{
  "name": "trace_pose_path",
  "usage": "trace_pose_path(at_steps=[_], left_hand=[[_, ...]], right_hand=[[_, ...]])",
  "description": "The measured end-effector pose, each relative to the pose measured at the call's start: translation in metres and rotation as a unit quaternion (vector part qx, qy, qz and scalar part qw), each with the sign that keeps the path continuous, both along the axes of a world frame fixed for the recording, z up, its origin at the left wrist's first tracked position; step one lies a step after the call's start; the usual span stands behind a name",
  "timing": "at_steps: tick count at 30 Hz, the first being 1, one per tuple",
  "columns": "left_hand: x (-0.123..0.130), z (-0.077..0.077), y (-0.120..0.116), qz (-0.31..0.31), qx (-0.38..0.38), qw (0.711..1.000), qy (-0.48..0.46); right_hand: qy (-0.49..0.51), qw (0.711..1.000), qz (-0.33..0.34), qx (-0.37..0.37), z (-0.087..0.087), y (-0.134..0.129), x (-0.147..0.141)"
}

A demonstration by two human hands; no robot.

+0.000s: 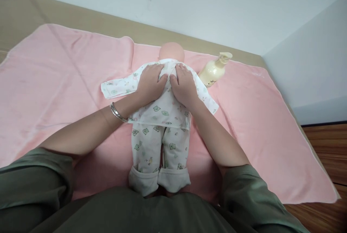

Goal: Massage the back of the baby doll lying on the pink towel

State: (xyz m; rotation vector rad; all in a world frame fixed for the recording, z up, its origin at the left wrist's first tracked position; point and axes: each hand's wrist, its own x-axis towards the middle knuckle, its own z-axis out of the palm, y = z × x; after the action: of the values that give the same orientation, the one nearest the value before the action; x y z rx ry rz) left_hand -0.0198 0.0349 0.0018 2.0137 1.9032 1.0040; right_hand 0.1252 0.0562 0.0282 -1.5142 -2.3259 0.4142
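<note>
A baby doll (pixel 171 51) lies stretched out, its bald head away from me and its feet close to my body. Its face does not show. It wears a white printed shirt (pixel 165 111) with long sleeves spread to both sides, and matching trousers (pixel 148 146) with folded-up cuffs. My left hand (pixel 151 83) rests flat on the left of the upper shirt, fingers toward the doll's neck. Mirroring it on the right side, my right hand (pixel 185 84) also lies flat on the cloth. The thumbs are close to each other near the middle. Neither hand grasps anything.
Under the doll spreads a pink blanket (pixel 271 135) on a tan surface (pixel 89 17). A pale yellow pump bottle (pixel 214 70) is right of the doll, beside the sleeve. A white wall (pixel 203 8) rises behind. Brown wood (pixel 328 149) shows at the lower right.
</note>
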Motion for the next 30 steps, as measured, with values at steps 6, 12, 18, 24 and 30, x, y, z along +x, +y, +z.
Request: trace_pose_path(at_steps=[6,12,18,24,30], left_hand=[[0.0,-0.001,0.0,0.0,0.003,1.0,-0.001],[0.0,-0.002,0.0,0.003,0.005,1.0,-0.003],[0.0,-0.001,-0.001,0.002,0.003,1.0,0.004],[0.0,0.0,-0.002,-0.004,-0.003,1.0,0.002],[0.004,0.004,-0.011,0.04,-0.004,0.999,0.031]], right_hand=[[0.021,1.0,0.006,0.009,-0.003,0.002,0.002],[0.037,0.999,0.01,0.012,-0.009,0.004,0.004],[0.028,1.0,-0.002,-0.001,-0.004,0.0,0.002],[0.027,0.999,-0.001,-0.022,0.002,-0.003,0.002],[0.033,0.999,0.013,-0.031,0.005,0.002,0.006]])
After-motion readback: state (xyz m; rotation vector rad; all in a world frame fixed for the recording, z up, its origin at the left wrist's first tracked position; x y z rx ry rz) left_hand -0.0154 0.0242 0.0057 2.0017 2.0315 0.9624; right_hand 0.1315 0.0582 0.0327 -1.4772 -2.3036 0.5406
